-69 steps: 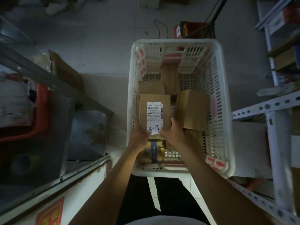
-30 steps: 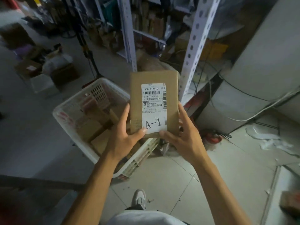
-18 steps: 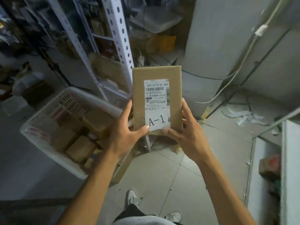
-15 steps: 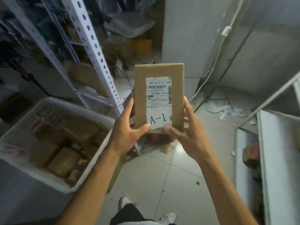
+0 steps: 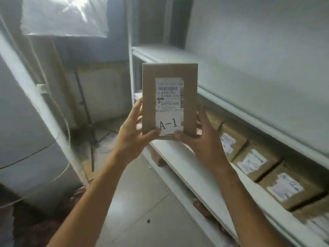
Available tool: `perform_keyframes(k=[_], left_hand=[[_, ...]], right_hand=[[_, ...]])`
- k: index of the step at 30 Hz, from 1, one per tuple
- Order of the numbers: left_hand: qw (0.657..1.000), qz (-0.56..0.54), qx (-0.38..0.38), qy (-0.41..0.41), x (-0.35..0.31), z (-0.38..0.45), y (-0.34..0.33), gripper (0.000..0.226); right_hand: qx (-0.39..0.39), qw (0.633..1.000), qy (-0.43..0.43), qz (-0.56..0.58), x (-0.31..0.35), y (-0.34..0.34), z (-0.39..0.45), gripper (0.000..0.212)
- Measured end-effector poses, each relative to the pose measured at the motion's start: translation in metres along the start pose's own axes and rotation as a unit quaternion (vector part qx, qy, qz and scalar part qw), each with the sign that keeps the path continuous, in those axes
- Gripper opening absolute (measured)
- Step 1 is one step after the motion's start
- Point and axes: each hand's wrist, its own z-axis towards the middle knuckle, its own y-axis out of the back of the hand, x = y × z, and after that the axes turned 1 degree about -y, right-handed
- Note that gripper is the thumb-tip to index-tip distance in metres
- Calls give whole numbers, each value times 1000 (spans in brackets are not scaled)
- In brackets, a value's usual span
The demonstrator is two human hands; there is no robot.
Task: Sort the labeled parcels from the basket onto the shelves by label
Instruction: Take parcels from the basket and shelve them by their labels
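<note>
Both hands raised, left grip [image 5: 132, 132] and right grip [image 5: 199, 139] curled.

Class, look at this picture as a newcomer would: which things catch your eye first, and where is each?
At centre, a brown parcel stands upright, its white label reading A-1, held by the left hand and right hand at its lower corners. To the right, a row of labelled boxes sits on a white shelf.

I see the left hand [image 5: 132, 136] and the right hand [image 5: 201, 143] holding the A-1 parcel [image 5: 170, 101] upright by its lower corners; behind it stand white shelves [image 5: 231, 97]; on the lower shelf lies a row of labeled boxes [image 5: 256, 163], slightly blurred.
</note>
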Motion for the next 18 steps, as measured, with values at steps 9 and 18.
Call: perform_keyframes(k=[9, 18], left_hand=[[964, -115, 227, -71, -12, 86, -133, 98], [903, -217, 364, -64, -41, 111, -256, 87]], right_hand=[[-233, 966, -76, -83, -16, 119, -35, 99], [-372, 903, -134, -168, -30, 205, -78, 103]])
